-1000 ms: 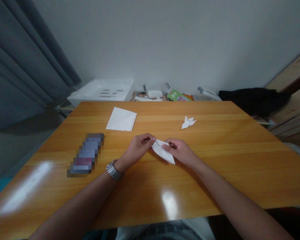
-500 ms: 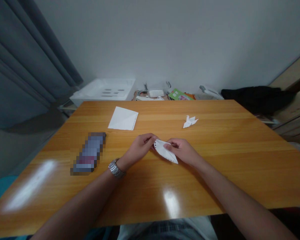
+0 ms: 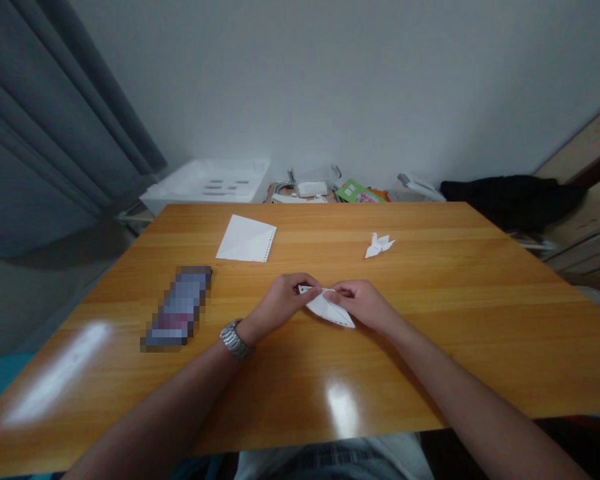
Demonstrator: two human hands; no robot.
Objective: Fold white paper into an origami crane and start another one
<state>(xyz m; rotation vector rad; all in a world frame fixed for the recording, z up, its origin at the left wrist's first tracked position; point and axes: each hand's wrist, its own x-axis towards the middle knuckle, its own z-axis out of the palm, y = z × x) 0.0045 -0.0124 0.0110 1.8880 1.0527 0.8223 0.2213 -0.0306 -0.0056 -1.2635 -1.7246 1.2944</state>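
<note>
Between my two hands is a small piece of folded white paper (image 3: 331, 311), with punched holes along its edges and a point toward the lower right. My left hand (image 3: 291, 297), below which a silver watch (image 3: 235, 340) circles the wrist, pinches its upper left part with the thumb on top. From the other side my right hand (image 3: 359, 300) grips the upper right part, its thumb pressed on the paper close to the left thumb. Fingers behind the paper are mostly hidden. Beyond my right hand a folded paper bird (image 3: 379, 245) rests on the table.
A flat white sheet with a perforated edge (image 3: 246, 239) lies at the back left of the wooden table (image 3: 310, 393). Left of my hands is a pixelated phone-like object (image 3: 180, 307). Behind the table's far edge are a white plastic tray (image 3: 210, 180) and a green booklet (image 3: 353, 191).
My left thumb has moved right across the paper, nearer the right thumb. The paper's left corner now shows left of that thumb. The sheet and paper bird stay where they were.
</note>
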